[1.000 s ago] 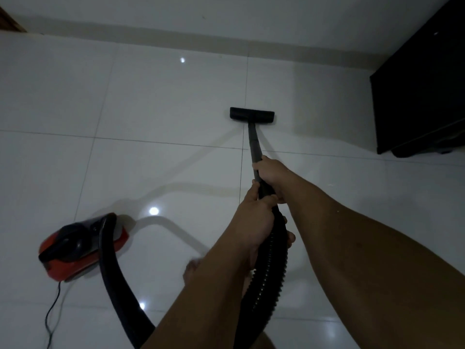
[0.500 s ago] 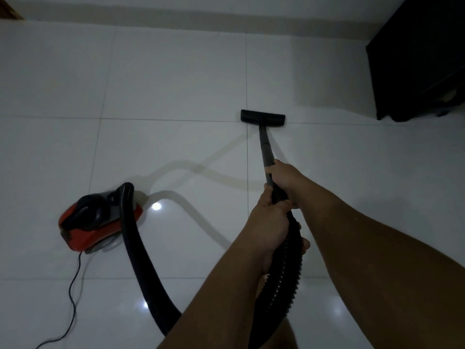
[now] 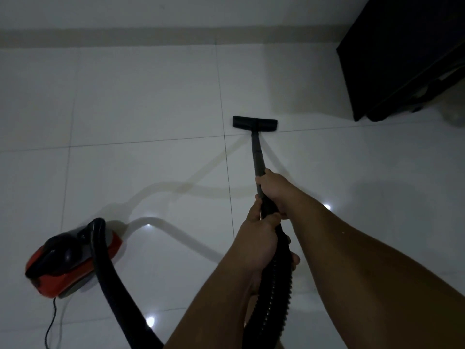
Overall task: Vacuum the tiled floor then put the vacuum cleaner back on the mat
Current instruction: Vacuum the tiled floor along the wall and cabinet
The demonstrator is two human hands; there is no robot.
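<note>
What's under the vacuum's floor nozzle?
The floor nozzle sits on white floor tile, just beyond a grout line. The tile directly beneath it is covered; no mat shows.

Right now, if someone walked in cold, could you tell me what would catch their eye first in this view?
Most likely the two hands at centre: the right hand and, nearer the camera, the left hand grip the black vacuum wand, whose floor nozzle rests on the glossy white tiled floor. Next, the red-and-black vacuum cleaner at lower left, its hose curving toward the hands.
</note>
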